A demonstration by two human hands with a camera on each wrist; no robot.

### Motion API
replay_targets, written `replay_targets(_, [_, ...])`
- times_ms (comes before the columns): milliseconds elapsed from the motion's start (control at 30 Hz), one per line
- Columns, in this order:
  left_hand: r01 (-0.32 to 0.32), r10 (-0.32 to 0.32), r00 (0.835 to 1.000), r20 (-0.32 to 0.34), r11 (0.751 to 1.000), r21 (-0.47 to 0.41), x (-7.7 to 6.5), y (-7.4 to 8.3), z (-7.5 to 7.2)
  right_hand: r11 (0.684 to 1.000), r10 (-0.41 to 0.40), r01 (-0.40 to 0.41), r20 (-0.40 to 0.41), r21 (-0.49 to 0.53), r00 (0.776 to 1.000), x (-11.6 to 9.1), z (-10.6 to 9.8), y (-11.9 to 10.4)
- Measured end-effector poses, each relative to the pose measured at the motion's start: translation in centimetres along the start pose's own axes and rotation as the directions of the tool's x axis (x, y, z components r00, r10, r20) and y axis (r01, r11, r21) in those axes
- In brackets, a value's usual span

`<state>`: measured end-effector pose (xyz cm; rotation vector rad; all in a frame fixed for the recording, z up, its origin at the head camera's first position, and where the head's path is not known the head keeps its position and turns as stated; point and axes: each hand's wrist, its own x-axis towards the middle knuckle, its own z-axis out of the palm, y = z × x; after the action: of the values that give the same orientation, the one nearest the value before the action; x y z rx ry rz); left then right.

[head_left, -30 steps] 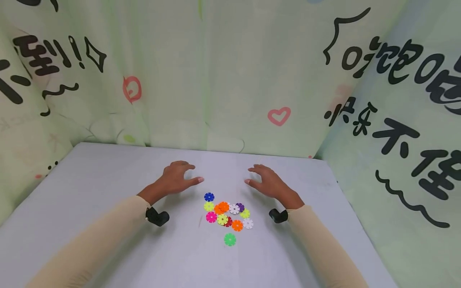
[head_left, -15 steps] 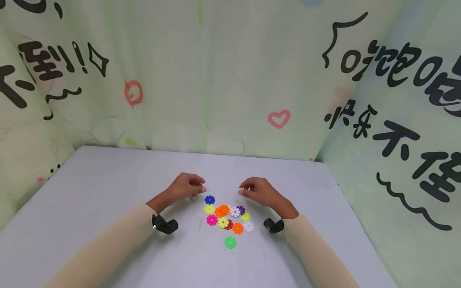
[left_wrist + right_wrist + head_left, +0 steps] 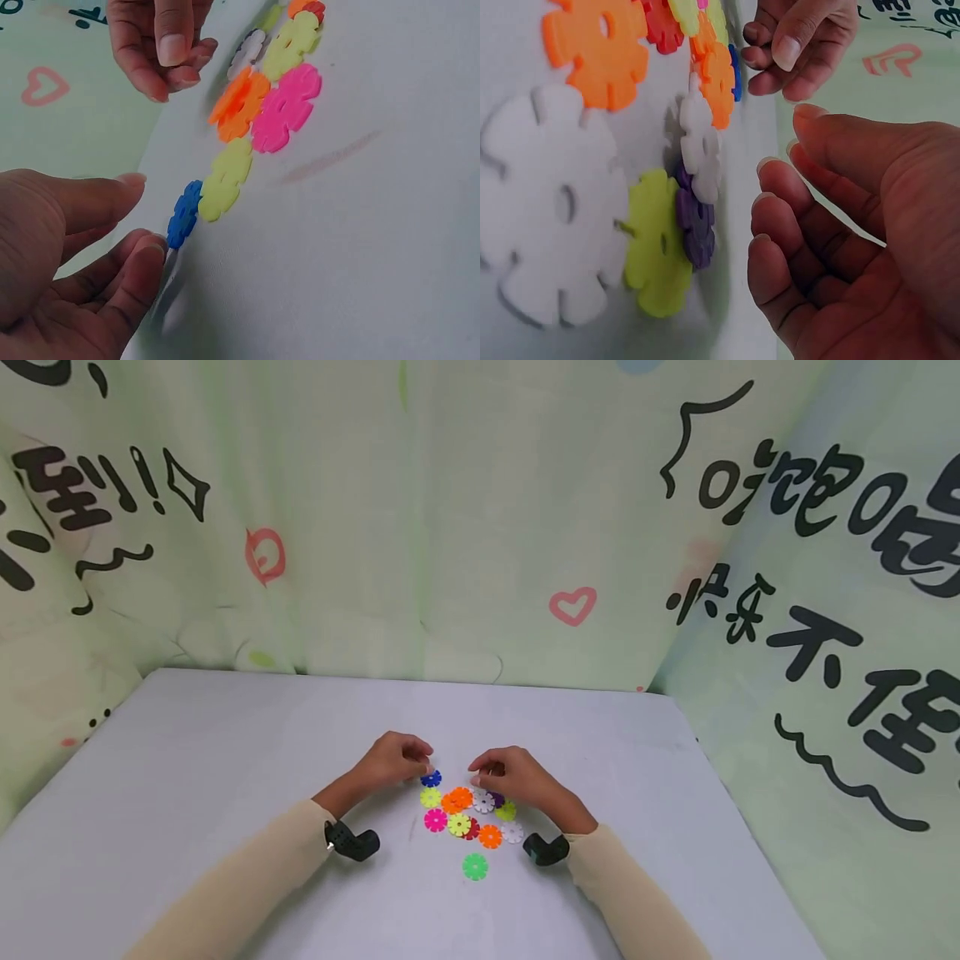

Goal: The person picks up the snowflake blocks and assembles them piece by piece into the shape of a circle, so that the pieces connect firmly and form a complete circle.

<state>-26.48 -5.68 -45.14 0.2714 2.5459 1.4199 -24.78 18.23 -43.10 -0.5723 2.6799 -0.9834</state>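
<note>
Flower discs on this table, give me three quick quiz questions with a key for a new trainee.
1. True or false: the bright green disc lies apart from the other discs.
2. Which is nearest the left hand? A) pink disc B) blue disc C) red disc
3. Fill in: the white disc nearer the right hand partly covers the ____ disc.

Key: 1 true; 2 B; 3 purple, the purple disc.

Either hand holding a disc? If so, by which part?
Nothing held. Left hand is by the blue disc, not pinching it; right hand is empty.
</note>
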Motion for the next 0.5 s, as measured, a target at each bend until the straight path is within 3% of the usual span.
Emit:
replay_targets(333, [-0.089,0.084,0.995,0.049,0.988,0.123,-0.2,-0.2,0.9,1.000,-0.028,0.027,0.083,0.014,0.996,-0.2,1.1,-0.2])
replay_targets(500, [-0.091,0.081,0.994,0.067,0.982,0.166,-0.2,0.0,1.2,0.999,-0.042,0.044,0.084,-0.022,0.996,-0.3,1.6,-0.2])
